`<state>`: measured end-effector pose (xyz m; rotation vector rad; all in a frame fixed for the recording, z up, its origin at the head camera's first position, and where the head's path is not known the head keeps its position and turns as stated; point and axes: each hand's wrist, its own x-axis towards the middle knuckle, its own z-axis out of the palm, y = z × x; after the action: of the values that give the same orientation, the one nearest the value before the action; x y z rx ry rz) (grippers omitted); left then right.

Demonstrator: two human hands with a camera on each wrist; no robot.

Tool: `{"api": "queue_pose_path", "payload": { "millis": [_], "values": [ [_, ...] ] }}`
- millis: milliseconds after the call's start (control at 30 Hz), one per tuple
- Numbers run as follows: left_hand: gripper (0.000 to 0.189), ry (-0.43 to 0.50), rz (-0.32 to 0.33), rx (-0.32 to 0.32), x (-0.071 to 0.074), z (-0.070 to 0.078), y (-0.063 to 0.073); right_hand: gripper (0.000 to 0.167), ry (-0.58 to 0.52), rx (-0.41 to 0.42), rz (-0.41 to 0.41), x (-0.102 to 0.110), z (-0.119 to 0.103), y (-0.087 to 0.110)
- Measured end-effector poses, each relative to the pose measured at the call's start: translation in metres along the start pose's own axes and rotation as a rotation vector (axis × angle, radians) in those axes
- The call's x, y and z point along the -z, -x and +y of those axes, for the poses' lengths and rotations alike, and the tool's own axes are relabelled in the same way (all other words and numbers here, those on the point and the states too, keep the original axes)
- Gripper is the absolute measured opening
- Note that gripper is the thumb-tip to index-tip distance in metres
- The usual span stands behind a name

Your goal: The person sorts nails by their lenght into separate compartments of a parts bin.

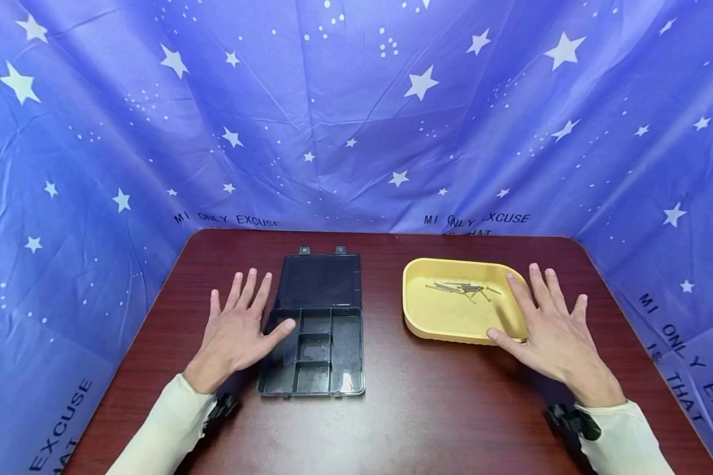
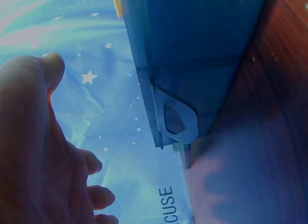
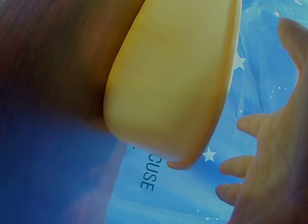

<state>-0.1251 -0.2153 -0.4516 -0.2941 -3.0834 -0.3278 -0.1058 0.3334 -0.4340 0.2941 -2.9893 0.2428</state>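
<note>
A dark plastic compartment box (image 1: 347, 343) lies on the table with its lid (image 1: 321, 282) folded back away from me. Over its left edge hovers my left hand (image 1: 237, 336), fingers spread and holding nothing. In the left wrist view that hand (image 2: 43, 137) is apart from the box side (image 2: 192, 50). To the right stands a yellow tray (image 1: 445, 323) with several nails (image 1: 466, 288) lying loose in it. My right hand (image 1: 555, 336), also spread, is above the tray's right end. In the right wrist view a gap separates this hand (image 3: 274, 156) from the tray wall (image 3: 168, 79).
The dark red wooden table (image 1: 386, 409) has rounded far corners. A blue curtain (image 1: 356, 119) with white stars surrounds its back and sides. Bare tabletop shows between the box and the tray. Each wrist wears a black strapped device (image 1: 573, 421).
</note>
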Motion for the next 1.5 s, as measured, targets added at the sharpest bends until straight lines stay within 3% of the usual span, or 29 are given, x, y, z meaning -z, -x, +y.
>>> {"api": "queue_pose_path", "payload": {
  "millis": [500,967,1500],
  "values": [
    [0.109,-0.022,-0.020,-0.008,0.001,-0.004,0.009,0.112,0.029,0.028,-0.009,0.002,-0.005,-0.004],
    [0.111,-0.020,-0.020,-0.007,0.003,-0.002,0.007,0.108,0.023,0.029,-0.013,0.006,0.002,-0.010],
    [0.103,0.013,0.116,-0.056,0.004,-0.006,0.009,0.091,-0.050,0.130,0.107,0.005,-0.007,-0.032]
  ]
}}
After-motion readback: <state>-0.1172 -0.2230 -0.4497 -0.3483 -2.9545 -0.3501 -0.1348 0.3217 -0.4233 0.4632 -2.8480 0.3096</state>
